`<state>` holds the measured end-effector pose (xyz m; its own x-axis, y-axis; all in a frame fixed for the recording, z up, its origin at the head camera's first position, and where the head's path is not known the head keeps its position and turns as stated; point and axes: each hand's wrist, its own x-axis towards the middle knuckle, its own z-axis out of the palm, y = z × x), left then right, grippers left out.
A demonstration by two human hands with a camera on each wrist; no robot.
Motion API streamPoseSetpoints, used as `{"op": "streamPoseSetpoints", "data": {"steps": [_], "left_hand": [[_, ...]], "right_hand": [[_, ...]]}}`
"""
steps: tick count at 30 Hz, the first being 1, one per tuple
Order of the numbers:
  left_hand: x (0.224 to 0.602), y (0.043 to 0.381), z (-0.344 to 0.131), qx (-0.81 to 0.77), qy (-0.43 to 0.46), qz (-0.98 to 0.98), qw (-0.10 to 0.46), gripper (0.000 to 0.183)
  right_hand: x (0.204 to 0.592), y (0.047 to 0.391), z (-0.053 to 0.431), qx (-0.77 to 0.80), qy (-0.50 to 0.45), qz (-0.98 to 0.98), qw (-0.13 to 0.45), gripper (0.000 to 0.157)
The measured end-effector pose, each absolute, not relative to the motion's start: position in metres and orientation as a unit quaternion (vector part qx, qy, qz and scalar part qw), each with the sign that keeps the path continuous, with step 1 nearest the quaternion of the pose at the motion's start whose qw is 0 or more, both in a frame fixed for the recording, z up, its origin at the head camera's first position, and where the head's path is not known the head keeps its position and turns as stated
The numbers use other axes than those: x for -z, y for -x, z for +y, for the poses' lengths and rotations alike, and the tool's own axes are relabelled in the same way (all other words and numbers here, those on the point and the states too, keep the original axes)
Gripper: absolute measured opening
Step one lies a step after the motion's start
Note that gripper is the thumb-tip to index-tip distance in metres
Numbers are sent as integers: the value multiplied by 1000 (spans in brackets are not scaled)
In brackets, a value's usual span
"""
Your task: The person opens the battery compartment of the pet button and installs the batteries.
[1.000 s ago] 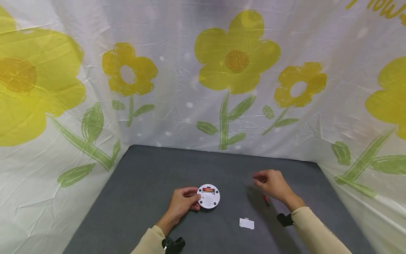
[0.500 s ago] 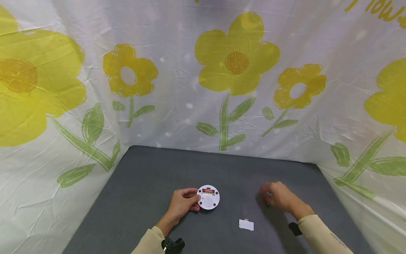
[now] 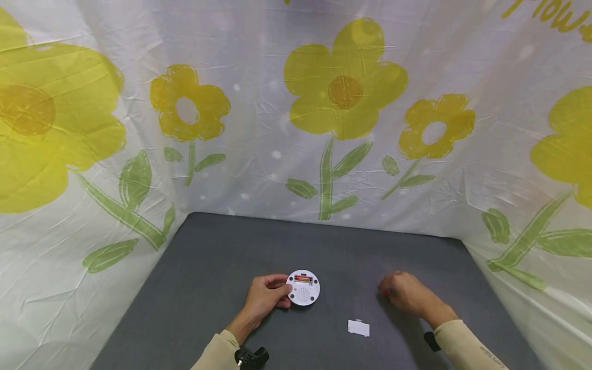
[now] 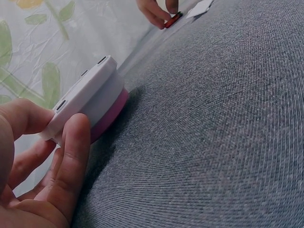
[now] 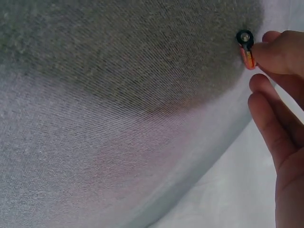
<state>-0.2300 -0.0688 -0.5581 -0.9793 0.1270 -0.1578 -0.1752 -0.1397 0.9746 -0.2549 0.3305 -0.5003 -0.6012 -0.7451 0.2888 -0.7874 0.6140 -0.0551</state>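
My left hand (image 3: 262,299) grips the left rim of a round white device (image 3: 303,296), thumb on top and fingers beneath. Its upturned face has speaker holes, small dark feet and an uncovered battery compartment with a red battery (image 3: 303,278) inside. Seen from the left wrist, the device (image 4: 90,88) tilts close over the cloth and its lower band is pink. On the right, my right hand (image 3: 408,294) pinches a second red-and-black battery (image 5: 247,56) at the cloth between thumb and fingertips. The head view mostly hides that battery behind the fingers.
A small white battery cover (image 3: 358,328) lies flat on the dark grey cloth table (image 3: 222,246), between the hands and nearer me. White curtains (image 3: 259,169) with yellow flowers enclose the table's back and sides.
My right hand has come down and slightly right onto the loose battery, its fingers closing around it. My left hand and the round device have stayed in place.
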Motion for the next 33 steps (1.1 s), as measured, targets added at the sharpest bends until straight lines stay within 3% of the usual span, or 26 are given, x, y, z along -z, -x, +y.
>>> {"op": "streamPoseSetpoints", "data": {"steps": [9, 25, 33], "left_hand": [[557, 229, -69, -760, 11, 643, 100, 40], [555, 227, -68, -758, 7, 645, 95, 40], [557, 228, -69, -756, 14, 648, 95, 39]], "right_hand": [[504, 251, 333, -86, -389, -913, 84, 25], [504, 255, 320, -71, -353, -929, 91, 16], [485, 263, 290, -116, -360, -920, 106, 15]]}}
